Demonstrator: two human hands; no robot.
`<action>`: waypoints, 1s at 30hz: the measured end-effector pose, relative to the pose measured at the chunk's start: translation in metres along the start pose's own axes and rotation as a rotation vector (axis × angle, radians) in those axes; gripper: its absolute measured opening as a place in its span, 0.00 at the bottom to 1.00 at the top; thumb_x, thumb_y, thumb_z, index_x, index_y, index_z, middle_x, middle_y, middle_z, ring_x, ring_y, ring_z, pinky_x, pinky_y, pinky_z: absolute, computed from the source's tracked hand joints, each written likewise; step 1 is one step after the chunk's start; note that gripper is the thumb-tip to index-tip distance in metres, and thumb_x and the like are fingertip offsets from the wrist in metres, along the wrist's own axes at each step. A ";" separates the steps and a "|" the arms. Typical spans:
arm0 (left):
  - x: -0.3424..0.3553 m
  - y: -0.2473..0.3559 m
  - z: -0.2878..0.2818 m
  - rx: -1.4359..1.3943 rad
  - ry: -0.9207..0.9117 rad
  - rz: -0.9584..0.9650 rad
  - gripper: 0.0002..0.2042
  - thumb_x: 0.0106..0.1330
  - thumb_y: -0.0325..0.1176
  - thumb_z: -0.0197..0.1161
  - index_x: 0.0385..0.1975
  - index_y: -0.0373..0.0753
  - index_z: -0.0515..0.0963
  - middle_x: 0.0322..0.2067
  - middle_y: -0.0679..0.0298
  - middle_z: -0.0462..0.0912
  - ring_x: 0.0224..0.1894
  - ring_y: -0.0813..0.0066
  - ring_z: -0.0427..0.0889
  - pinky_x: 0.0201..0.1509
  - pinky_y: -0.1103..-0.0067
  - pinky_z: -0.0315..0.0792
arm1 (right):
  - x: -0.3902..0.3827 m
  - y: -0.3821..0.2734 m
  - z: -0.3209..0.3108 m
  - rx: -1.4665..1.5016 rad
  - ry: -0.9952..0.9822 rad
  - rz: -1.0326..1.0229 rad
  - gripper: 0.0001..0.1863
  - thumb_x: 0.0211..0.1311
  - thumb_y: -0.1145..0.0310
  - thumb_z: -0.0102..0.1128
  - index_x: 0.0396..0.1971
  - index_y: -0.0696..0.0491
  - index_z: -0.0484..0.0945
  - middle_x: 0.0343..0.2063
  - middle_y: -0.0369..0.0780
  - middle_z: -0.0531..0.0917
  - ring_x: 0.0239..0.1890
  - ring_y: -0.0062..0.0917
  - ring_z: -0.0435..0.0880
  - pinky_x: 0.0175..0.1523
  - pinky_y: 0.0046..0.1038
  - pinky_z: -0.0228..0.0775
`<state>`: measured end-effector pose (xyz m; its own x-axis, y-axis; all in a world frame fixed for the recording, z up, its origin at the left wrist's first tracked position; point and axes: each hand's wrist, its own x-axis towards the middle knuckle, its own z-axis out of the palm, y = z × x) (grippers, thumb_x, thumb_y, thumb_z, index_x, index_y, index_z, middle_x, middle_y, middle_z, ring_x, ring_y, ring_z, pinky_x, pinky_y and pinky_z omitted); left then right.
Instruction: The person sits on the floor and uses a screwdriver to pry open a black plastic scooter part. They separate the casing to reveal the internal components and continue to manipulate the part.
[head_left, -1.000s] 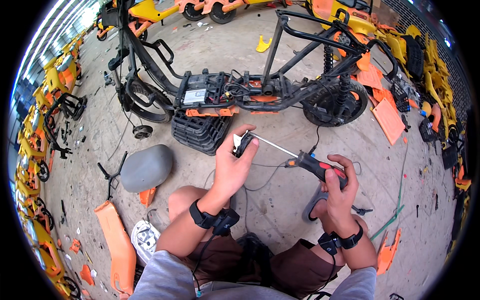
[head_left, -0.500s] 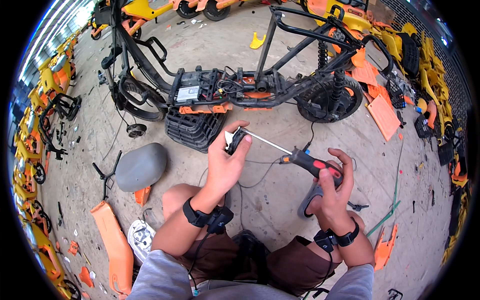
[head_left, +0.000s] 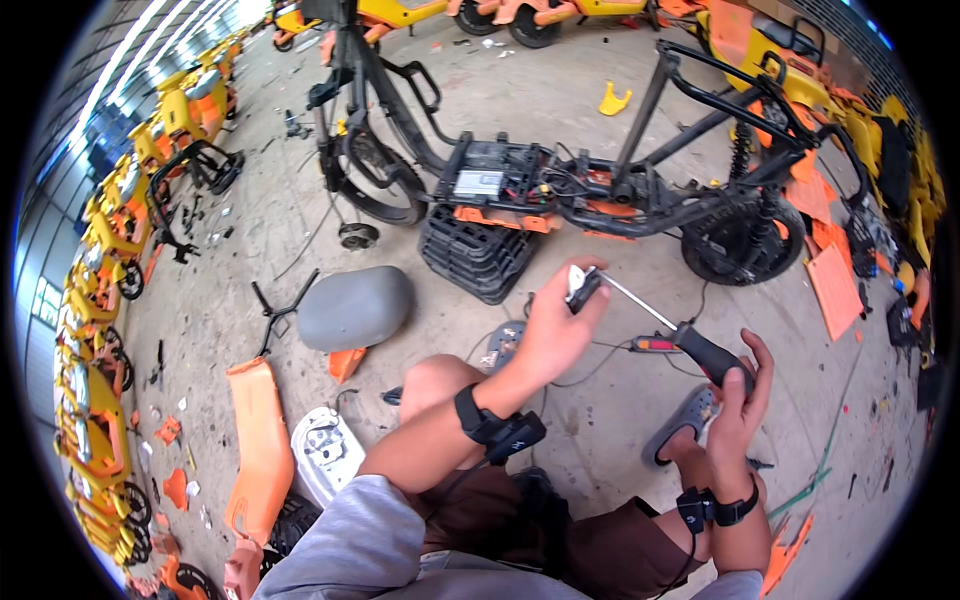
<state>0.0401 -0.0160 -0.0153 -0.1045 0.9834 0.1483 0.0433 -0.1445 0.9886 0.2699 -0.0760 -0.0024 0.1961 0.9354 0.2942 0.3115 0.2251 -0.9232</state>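
My left hand (head_left: 560,325) is closed around a small black part with a white piece (head_left: 579,284), pinched between thumb and fingers. My right hand (head_left: 738,415) grips a screwdriver (head_left: 704,352) by its black handle, some fingers raised off it. The screwdriver's metal shaft runs left toward the small part. Its tip meets or overlaps the part near my left fingertips; exact contact cannot be made out. Beyond my hands stands a stripped black scooter frame (head_left: 640,215), with a silver box (head_left: 479,185) and loose cables on its deck.
Under the frame sits a black plastic crate (head_left: 470,258). On the floor lie a red and black tool-like item (head_left: 655,343), a grey seat (head_left: 357,308), a long orange panel (head_left: 260,440) and a white shell (head_left: 328,452). Yellow scooters (head_left: 100,290) line the left side.
The view has swung left, so the scene sits further right. Both hands keep hold of the same things. Red patches seen on the screwdriver handle before are out of sight.
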 end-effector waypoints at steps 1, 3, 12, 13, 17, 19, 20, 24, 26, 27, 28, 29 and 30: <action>0.003 -0.005 -0.011 0.037 0.040 0.034 0.13 0.66 0.25 0.63 0.49 0.36 0.75 0.32 0.70 0.80 0.33 0.87 0.75 0.38 0.85 0.70 | 0.005 0.004 0.013 -0.062 -0.003 -0.146 0.28 0.68 0.59 0.50 0.64 0.56 0.64 0.29 0.33 0.72 0.26 0.14 0.67 0.32 0.18 0.61; 0.000 -0.004 -0.028 0.007 0.045 -0.014 0.15 0.67 0.26 0.62 0.52 0.37 0.72 0.34 0.70 0.78 0.34 0.87 0.73 0.39 0.85 0.69 | 0.005 0.002 0.023 -0.038 -0.037 -0.192 0.27 0.65 0.64 0.49 0.62 0.58 0.64 0.38 0.38 0.72 0.31 0.18 0.72 0.37 0.21 0.67; 0.001 -0.009 -0.015 0.154 -0.015 0.083 0.15 0.66 0.24 0.62 0.51 0.38 0.73 0.31 0.72 0.76 0.33 0.86 0.73 0.37 0.85 0.68 | 0.014 -0.010 0.008 0.160 -0.030 0.225 0.19 0.72 0.66 0.48 0.60 0.52 0.69 0.22 0.29 0.68 0.21 0.10 0.63 0.26 0.15 0.54; 0.001 -0.016 -0.015 0.131 -0.009 0.095 0.14 0.66 0.24 0.61 0.51 0.38 0.73 0.31 0.71 0.77 0.33 0.85 0.74 0.37 0.85 0.69 | 0.015 -0.008 0.005 0.231 -0.063 0.196 0.21 0.68 0.71 0.50 0.61 0.52 0.66 0.28 0.31 0.70 0.23 0.10 0.66 0.28 0.15 0.58; -0.002 -0.012 -0.012 0.045 -0.050 0.006 0.13 0.67 0.23 0.58 0.50 0.37 0.72 0.30 0.71 0.74 0.33 0.85 0.71 0.36 0.84 0.68 | 0.016 -0.002 0.014 0.420 -0.012 0.152 0.21 0.67 0.76 0.51 0.59 0.54 0.65 0.45 0.39 0.75 0.25 0.12 0.72 0.28 0.15 0.66; -0.003 -0.007 -0.009 0.029 -0.051 -0.042 0.13 0.67 0.24 0.58 0.51 0.37 0.71 0.30 0.70 0.74 0.33 0.84 0.72 0.37 0.83 0.68 | 0.023 0.005 0.001 0.492 -0.115 0.251 0.20 0.68 0.76 0.49 0.59 0.53 0.65 0.48 0.40 0.74 0.25 0.12 0.72 0.27 0.15 0.66; -0.002 -0.005 -0.009 0.018 -0.054 -0.059 0.13 0.67 0.24 0.58 0.51 0.37 0.71 0.30 0.70 0.75 0.33 0.83 0.72 0.37 0.83 0.68 | 0.025 0.009 -0.002 0.539 -0.175 0.303 0.19 0.69 0.76 0.48 0.59 0.53 0.64 0.49 0.40 0.74 0.24 0.12 0.72 0.26 0.15 0.66; -0.005 -0.009 -0.003 0.047 -0.079 -0.046 0.13 0.67 0.24 0.58 0.51 0.37 0.70 0.30 0.69 0.74 0.33 0.83 0.72 0.37 0.83 0.68 | 0.021 0.001 0.002 0.458 0.019 0.223 0.21 0.70 0.75 0.47 0.61 0.54 0.63 0.51 0.40 0.72 0.24 0.13 0.71 0.26 0.17 0.65; -0.006 -0.007 -0.002 0.047 -0.086 -0.056 0.13 0.68 0.25 0.58 0.51 0.37 0.70 0.30 0.70 0.74 0.33 0.83 0.72 0.37 0.83 0.68 | 0.019 0.005 0.005 0.435 0.047 0.123 0.23 0.70 0.75 0.48 0.63 0.54 0.62 0.51 0.39 0.72 0.26 0.13 0.71 0.29 0.17 0.66; -0.006 -0.006 -0.001 0.043 -0.083 -0.057 0.12 0.68 0.25 0.57 0.50 0.37 0.71 0.30 0.70 0.74 0.33 0.83 0.72 0.37 0.83 0.67 | 0.019 0.007 0.004 0.407 0.034 0.103 0.23 0.70 0.74 0.48 0.63 0.53 0.62 0.51 0.39 0.72 0.27 0.12 0.71 0.30 0.17 0.66; -0.006 -0.006 0.000 0.039 -0.080 -0.059 0.12 0.68 0.25 0.57 0.50 0.37 0.71 0.30 0.70 0.74 0.33 0.83 0.72 0.37 0.83 0.67 | 0.019 0.008 0.001 0.377 0.020 0.083 0.23 0.70 0.74 0.49 0.64 0.53 0.62 0.50 0.39 0.73 0.27 0.12 0.72 0.31 0.17 0.67; -0.005 -0.007 -0.003 0.026 -0.089 -0.047 0.12 0.69 0.25 0.57 0.50 0.38 0.71 0.30 0.70 0.74 0.32 0.84 0.72 0.37 0.84 0.68 | 0.020 0.001 0.000 0.439 -0.008 0.184 0.21 0.71 0.73 0.46 0.62 0.56 0.64 0.48 0.42 0.76 0.25 0.17 0.73 0.31 0.21 0.69; -0.004 -0.009 -0.005 -0.004 -0.080 -0.063 0.12 0.69 0.26 0.57 0.51 0.38 0.71 0.30 0.70 0.74 0.32 0.84 0.73 0.36 0.84 0.68 | 0.022 0.001 0.001 0.450 -0.016 0.216 0.21 0.71 0.73 0.48 0.62 0.55 0.65 0.48 0.41 0.75 0.26 0.15 0.73 0.31 0.19 0.68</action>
<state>0.0352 -0.0196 -0.0242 -0.0270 0.9962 0.0833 0.0349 -0.0823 0.9960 0.2738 -0.0555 0.0031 0.1969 0.9769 0.0836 -0.1675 0.1175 -0.9788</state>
